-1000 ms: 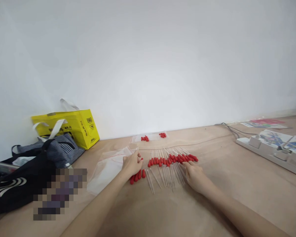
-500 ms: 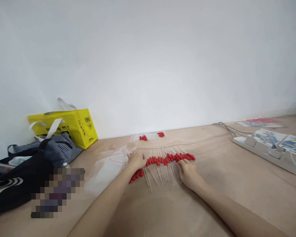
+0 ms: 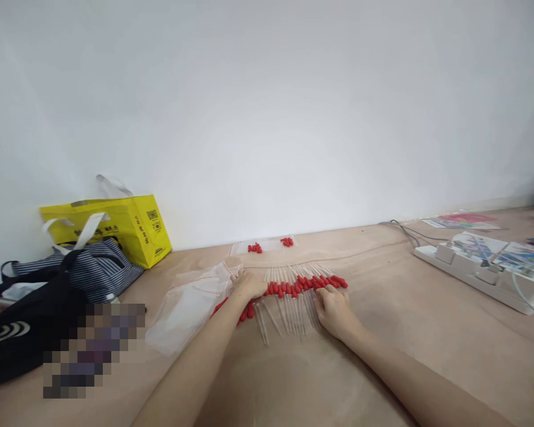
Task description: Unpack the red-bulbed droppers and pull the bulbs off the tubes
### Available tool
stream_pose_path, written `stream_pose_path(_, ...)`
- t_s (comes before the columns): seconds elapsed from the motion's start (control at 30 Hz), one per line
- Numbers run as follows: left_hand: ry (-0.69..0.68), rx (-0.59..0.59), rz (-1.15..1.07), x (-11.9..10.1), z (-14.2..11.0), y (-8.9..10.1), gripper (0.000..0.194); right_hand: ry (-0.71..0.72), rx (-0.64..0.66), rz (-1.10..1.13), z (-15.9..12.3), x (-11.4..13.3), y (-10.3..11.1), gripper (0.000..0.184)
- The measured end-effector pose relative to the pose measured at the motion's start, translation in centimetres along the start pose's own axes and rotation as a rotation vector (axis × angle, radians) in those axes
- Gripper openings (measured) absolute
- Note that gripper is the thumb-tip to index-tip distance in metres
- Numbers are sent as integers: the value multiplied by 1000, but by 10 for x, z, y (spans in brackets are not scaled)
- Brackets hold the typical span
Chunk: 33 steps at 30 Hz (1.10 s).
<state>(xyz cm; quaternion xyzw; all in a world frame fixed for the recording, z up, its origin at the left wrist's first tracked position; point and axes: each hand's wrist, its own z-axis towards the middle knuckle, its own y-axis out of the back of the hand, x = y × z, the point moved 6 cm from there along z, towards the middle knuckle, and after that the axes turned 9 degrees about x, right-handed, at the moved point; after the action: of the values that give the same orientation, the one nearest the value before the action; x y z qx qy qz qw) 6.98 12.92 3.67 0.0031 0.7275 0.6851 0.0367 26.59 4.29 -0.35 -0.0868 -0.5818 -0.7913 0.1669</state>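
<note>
Where the brown table meets the wall, a packed plastic bag holds red-bulbed droppers. Nearer, both the left hand and right hand are half curled at opposite ends of the loose droppers, probably to align them; their grip is unclear.

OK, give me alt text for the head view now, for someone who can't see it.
The left hand and right hand are at opposite ends of a row of red bulbs, clear tubes beside it, on a brown table. Clear bags and a yellow bag are to the left, a power strip right.
</note>
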Motion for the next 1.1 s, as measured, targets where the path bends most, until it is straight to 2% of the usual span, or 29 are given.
stream_pose_path(0.17,-35,-65,9,3,-18,21,22,17,6,102,3,-9,4,18)
stream_pose_path(0.27,-96,-142,17,6,-44,33,24,11,-8,125,2,-12,8,20)
stream_pose_path(0.33,-153,-183,19,8,-65,35,22,39,-53,150,1,-10,15,21)
stream_pose_path(0.4,-244,-214,25,9,-85,30,21,111,-152,189,-4,-3,25,22)
stream_pose_path(0.5,-465,-282,44,6,-110,16,21,279,-310,192,-17,19,41,22)
stream_pose_path(0.63,-665,-410,37,4,-130,-3,19,551,-312,78,-37,60,38,27)
stream_pose_path(0.73,-726,-526,-28,2,-139,-8,19,678,-303,6,-46,81,25,27)
stream_pose_path(0.87,-777,-574,-103,-2,-147,-8,20,739,-329,-36,-48,91,11,22)
stream_pose_path(1.1,-765,-628,-123,-4,-147,-5,14,763,-366,-45,-51,91,14,22)
